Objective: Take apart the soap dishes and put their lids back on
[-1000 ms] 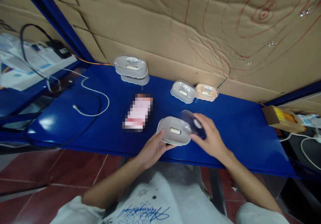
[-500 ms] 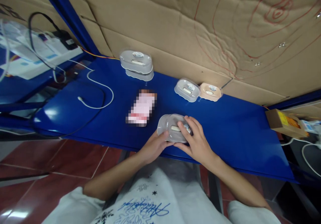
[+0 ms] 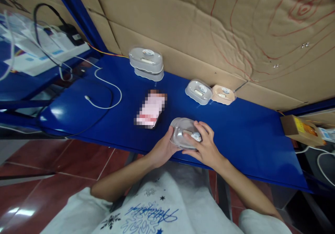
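Observation:
A grey soap box [image 3: 180, 126] with a clear lid, a pale bar-shaped part and a round sticker is held over the front edge of the blue table [image 3: 235, 132]. My left hand [image 3: 164, 150] grips its left end, the thumb along the side and the other fingers mostly hidden beneath. My right hand [image 3: 205, 145] is closed round the right end, with a finger lying over the lid and the thumb at the near side. A phone [image 3: 150, 108] with a blurred-out screen lies to the left of the box.
Two stacked grey boxes [image 3: 146, 61] stand at the back left. Another grey box [image 3: 199, 92] and a peach one [image 3: 223, 95] sit by the cardboard wall [image 3: 170, 24]. A white cable [image 3: 104, 106] curls on the left, near a power strip [image 3: 36, 64]. An open carton [image 3: 300, 131] is at the right.
My left thumb has moved from the top of the lid to the left side of the box. The box is turned and tilted slightly. The whole view has shifted a little.

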Action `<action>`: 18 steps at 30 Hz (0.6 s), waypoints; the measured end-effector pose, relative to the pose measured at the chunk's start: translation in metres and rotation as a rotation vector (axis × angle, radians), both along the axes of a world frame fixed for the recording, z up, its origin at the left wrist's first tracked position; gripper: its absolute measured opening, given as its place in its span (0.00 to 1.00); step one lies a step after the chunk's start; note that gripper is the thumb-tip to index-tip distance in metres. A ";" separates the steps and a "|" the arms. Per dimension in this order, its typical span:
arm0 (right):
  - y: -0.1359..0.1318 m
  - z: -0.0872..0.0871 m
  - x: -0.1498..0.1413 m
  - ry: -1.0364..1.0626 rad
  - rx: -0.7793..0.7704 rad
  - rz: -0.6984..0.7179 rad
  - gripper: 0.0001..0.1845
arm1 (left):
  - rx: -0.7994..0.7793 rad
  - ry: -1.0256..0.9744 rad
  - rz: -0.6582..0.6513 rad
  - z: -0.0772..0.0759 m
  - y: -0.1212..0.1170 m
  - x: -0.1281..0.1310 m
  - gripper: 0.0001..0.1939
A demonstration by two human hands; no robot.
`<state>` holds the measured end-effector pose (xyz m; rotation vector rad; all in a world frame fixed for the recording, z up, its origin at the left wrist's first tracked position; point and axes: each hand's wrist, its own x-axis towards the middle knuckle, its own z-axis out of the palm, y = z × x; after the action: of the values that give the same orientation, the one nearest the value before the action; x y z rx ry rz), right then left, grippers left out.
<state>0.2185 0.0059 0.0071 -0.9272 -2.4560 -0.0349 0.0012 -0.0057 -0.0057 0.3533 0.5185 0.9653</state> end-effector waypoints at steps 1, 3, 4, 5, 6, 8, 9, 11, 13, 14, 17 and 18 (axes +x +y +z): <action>0.002 0.000 0.000 0.015 -0.032 0.002 0.52 | -0.004 -0.005 0.019 0.001 0.000 0.000 0.33; 0.005 0.001 0.002 0.047 -0.089 0.012 0.52 | -0.009 -0.010 0.050 0.000 0.001 0.002 0.33; 0.006 0.001 0.004 0.054 -0.104 0.016 0.52 | -0.011 -0.011 0.055 -0.001 0.001 0.002 0.33; 0.006 0.001 0.005 0.055 -0.106 0.019 0.52 | -0.011 -0.010 0.057 -0.001 0.000 0.003 0.33; 0.006 0.001 0.005 0.049 -0.097 0.023 0.52 | -0.009 -0.007 0.057 -0.002 0.000 0.003 0.33; 0.003 0.000 0.005 0.030 -0.050 0.029 0.52 | 0.006 0.000 0.058 -0.004 -0.001 0.003 0.34; 0.002 0.000 0.004 0.021 -0.022 0.026 0.51 | 0.016 0.003 0.057 -0.004 -0.001 0.003 0.35; 0.000 -0.001 0.001 0.016 0.002 0.014 0.48 | 0.022 0.004 0.051 -0.004 -0.001 0.003 0.35; -0.001 -0.001 -0.001 0.028 -0.032 0.005 0.45 | 0.004 0.006 0.052 -0.003 -0.001 0.003 0.34; 0.000 -0.001 -0.002 0.038 -0.054 0.003 0.44 | -0.007 0.010 0.057 -0.002 -0.001 0.003 0.34; 0.003 0.000 -0.001 0.065 -0.076 0.012 0.42 | -0.015 0.023 0.075 0.000 0.000 0.003 0.34; 0.004 0.000 -0.001 0.071 -0.073 0.016 0.41 | -0.013 0.027 0.078 0.000 0.000 0.003 0.34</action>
<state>0.2177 0.0098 0.0072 -0.9241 -2.4124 0.0929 0.0039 -0.0060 -0.0057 0.3366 0.5667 1.0329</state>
